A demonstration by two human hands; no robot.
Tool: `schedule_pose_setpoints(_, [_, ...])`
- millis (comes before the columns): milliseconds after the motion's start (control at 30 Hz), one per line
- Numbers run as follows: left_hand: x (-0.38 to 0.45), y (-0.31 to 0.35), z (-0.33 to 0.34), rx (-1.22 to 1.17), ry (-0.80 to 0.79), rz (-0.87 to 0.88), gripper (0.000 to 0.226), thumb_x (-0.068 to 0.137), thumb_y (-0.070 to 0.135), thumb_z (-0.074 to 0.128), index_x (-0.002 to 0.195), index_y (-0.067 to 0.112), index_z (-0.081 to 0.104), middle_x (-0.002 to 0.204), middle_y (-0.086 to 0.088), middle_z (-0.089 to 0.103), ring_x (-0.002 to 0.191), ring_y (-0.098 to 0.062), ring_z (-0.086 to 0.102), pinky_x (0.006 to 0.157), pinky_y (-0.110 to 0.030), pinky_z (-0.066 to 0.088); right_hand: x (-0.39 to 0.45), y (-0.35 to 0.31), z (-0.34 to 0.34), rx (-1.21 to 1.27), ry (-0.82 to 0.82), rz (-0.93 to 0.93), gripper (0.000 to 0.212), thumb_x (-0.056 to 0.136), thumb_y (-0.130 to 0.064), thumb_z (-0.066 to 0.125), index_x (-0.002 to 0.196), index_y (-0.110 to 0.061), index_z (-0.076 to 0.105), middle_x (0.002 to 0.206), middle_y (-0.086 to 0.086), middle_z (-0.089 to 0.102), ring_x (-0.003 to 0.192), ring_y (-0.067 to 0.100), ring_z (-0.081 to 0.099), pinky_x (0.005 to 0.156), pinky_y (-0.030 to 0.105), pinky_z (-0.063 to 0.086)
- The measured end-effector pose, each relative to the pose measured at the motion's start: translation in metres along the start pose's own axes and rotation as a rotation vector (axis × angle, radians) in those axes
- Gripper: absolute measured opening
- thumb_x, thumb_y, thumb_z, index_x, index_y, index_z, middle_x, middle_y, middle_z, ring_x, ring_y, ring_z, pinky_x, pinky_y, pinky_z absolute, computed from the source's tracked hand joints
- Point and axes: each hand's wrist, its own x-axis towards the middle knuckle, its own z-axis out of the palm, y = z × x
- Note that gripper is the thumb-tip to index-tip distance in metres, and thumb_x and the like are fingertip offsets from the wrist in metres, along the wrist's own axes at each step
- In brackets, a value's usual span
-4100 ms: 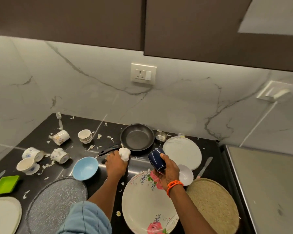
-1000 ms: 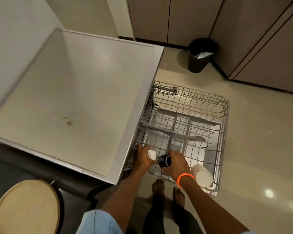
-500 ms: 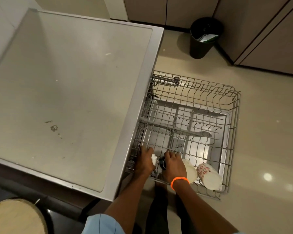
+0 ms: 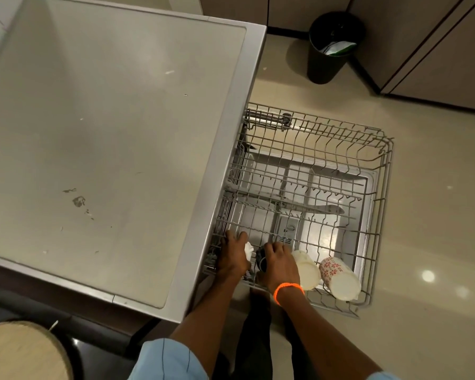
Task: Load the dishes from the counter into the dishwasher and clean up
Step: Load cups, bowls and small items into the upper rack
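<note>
Setting a dark blue cup (image 4: 260, 258) into the pulled-out dishwasher rack (image 4: 379, 149) looks like the step in hand: the cup sits low in the frame, just left of centre, at the rack's near edge, mostly hidden under the right hand (image 4: 279, 266), whose fingers are curled over it. Just left of it, the left hand (image 4: 233, 256) is wrapped round a small white cup (image 4: 248, 250), of which only a sliver shows between thumb and fingers. Immediately to the right of the right hand lie two more cups on their sides, a plain white one (image 4: 306, 270) touching the hand and a red-patterned one (image 4: 337, 278) beside that, near the rack's lower right corner.

The risk, as I judge it, is crowding. Both hands work in the same narrow strip of wire tines, so the two cups could knock together on release, or the blue cup could tip against the plain white one if it is let go before it seats between tines. How it rests on the wires cannot be seen. A wrist could also catch the steel edge of the counter-height dishwasher top (image 4: 93, 133) filling the upper left. A black bin (image 4: 329, 50) stands well apart at the top right.
</note>
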Motion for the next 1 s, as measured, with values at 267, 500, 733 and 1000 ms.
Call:
schedule_pose_setpoints(267, [-0.007, 0.0, -0.001, 0.033, 0.013, 0.023, 0.066, 0.072, 0.025, 0.086, 0.127, 0.026, 0.051, 0.137, -0.004, 0.037, 0.122, -0.026, 0.048, 0.092, -0.041, 0.054, -0.004, 0.001, -0.005, 0.022, -0.026, -0.012, 0.069, 0.07, -0.038, 0.083, 0.128, -0.019, 0.052, 0.126, 0.007, 0.053, 0.118, 0.028, 0.046, 0.095, 0.038, 0.047])
schedule_pose_setpoints(500, [-0.045, 0.013, -0.03, -0.077, 0.095, 0.057, 0.046, 0.085, 0.032, 0.075, 0.125, 0.024, 0.054, 0.133, -0.002, 0.042, 0.113, -0.026, 0.055, 0.086, -0.041, 0.053, -0.016, -0.009, -0.045, 0.02, -0.002, -0.023, 0.053, 0.075, -0.021, 0.076, 0.124, -0.015, 0.055, 0.124, 0.009, 0.053, 0.12, 0.029, 0.045, 0.096, 0.037, 0.047])
schedule_pose_setpoints(733, [-0.121, 0.023, -0.057, -0.282, 0.081, 0.007, 0.039, 0.091, 0.035, 0.064, 0.126, 0.017, 0.056, 0.14, -0.003, 0.041, 0.122, -0.027, 0.052, 0.097, -0.039, 0.048, -0.054, -0.03, -0.105, 0.014, 0.034, -0.049, 0.044, 0.081, -0.014, 0.069, 0.122, -0.013, 0.053, 0.122, 0.01, 0.052, 0.119, 0.031, 0.046, 0.091, 0.039, 0.049])
schedule_pose_setpoints(1000, [-0.215, 0.03, -0.085, -0.439, 0.238, -0.119, 0.032, 0.086, 0.032, 0.068, 0.116, 0.021, 0.067, 0.123, -0.005, 0.059, 0.112, -0.025, 0.062, 0.094, -0.037, 0.052, -0.107, -0.049, -0.151, 0.047, 0.131, -0.158, 0.044, 0.091, -0.025, 0.065, 0.132, -0.012, 0.055, 0.136, 0.011, 0.053, 0.127, 0.03, 0.047, 0.101, 0.042, 0.048])
